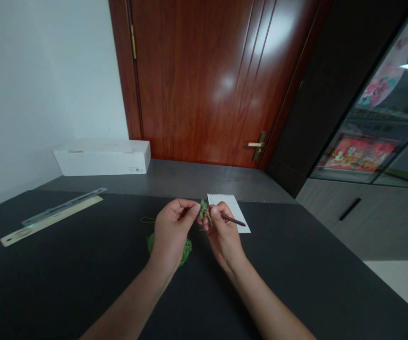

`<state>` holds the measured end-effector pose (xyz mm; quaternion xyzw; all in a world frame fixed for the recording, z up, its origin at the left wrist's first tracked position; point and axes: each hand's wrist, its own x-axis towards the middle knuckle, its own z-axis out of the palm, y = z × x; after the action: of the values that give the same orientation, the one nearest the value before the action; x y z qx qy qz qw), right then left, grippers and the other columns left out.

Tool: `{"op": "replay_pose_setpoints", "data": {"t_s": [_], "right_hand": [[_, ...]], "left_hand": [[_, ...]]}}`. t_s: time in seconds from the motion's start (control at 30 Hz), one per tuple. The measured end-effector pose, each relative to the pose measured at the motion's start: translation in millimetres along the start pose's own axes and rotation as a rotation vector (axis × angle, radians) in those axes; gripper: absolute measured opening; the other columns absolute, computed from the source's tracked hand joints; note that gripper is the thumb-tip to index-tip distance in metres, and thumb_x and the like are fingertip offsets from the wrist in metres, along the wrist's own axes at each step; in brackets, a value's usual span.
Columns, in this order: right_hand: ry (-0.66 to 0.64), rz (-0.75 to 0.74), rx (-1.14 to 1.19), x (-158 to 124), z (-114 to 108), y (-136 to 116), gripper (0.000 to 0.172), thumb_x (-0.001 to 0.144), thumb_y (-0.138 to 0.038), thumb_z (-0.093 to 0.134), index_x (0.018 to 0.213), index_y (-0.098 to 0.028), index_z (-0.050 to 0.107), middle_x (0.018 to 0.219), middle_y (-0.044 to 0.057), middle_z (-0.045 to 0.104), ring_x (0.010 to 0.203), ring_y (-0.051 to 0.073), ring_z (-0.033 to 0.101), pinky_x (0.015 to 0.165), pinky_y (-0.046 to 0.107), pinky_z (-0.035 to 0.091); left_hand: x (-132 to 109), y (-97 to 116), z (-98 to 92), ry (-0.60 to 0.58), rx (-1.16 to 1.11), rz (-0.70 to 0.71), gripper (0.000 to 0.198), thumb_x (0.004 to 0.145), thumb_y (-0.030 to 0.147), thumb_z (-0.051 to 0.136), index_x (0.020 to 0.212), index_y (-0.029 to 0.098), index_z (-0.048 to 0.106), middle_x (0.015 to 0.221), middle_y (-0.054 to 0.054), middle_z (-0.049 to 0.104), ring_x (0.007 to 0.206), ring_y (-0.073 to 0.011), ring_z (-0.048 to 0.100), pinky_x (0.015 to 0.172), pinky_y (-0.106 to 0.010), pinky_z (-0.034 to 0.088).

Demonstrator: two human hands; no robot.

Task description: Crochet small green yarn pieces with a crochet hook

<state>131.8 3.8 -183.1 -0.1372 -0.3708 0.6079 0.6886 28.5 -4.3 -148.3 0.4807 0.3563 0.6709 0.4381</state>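
One green piece [203, 208] is pinched by left fingers [191, 213]; at its three o'clock, right fingers [216, 215] hold the tool [234, 220], slanting toward four.

A: Greens?
B: Two. Small leaf-green yarn piece [203, 209]; round, darker green yarn ball [187, 251], streaked by its strands.
A: Tool?
B: Slim maroon-brown rod-shaped handle [234, 219].
A: Ground and paper?
B: Flat, plain black table covering [282, 283]; rectangular white paper pad [238, 215].
A: Left side?
B: Long flat cream strip [58, 217], brownish patch toward one end; long translucent grey strip [65, 206]; oblong white cardboard box [101, 161], small dark print low at right.
A: Beyond?
B: Glossy reddish-brown wooden door [193, 85], dark streaked grain; round pale-pink disc [388, 71], deeper pink floral pattern; framed red picture [361, 152], gold motifs.
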Motion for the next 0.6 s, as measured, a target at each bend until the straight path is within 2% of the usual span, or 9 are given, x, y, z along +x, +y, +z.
{"op": "replay_pose_setpoints", "data": {"t_s": [0.23, 0.4, 0.6], "right_hand": [[0.005, 0.038, 0.074, 1.3, -0.8, 1.2, 0.029, 0.079, -0.036, 0.080, 0.072, -0.021, 0.056, 0.065, -0.005, 0.055, 0.059, 0.009, 0.051, 0.062, 0.022, 0.045], [0.042, 0.002, 0.073, -0.3, 2.7, -1.6, 0.029, 0.077, -0.035, 0.081, 0.074, -0.021, 0.056, 0.069, -0.004, 0.057, 0.063, 0.010, 0.053, 0.060, 0.022, 0.045], [0.070, -0.020, 0.039, -3.2, 8.2, -5.8, 0.026, 0.078, -0.034, 0.081, 0.073, -0.022, 0.058, 0.072, -0.004, 0.060, 0.064, 0.009, 0.054, 0.060, 0.022, 0.045]], "left_hand": [[-1.2, 2.5, 1.8, -0.002, 0.020, 0.021, 0.008, 0.078, 0.021, 0.071, 0.075, 0.015, 0.066, 0.067, -0.002, 0.071, 0.058, -0.0144, 0.065, 0.063, -0.026, 0.053], [-3.2, 1.7, -0.9, -0.032, 0.083, 0.078, 0.009, 0.082, 0.025, 0.070, 0.080, 0.016, 0.067, 0.076, -0.004, 0.074, 0.067, -0.0161, 0.068, 0.070, -0.027, 0.054], [-2.1, 3.5, -3.8, -0.036, 0.057, 0.085, 0.012, 0.081, 0.027, 0.071, 0.082, 0.016, 0.065, 0.079, -0.004, 0.074, 0.067, -0.0161, 0.068, 0.066, -0.026, 0.053]]}}
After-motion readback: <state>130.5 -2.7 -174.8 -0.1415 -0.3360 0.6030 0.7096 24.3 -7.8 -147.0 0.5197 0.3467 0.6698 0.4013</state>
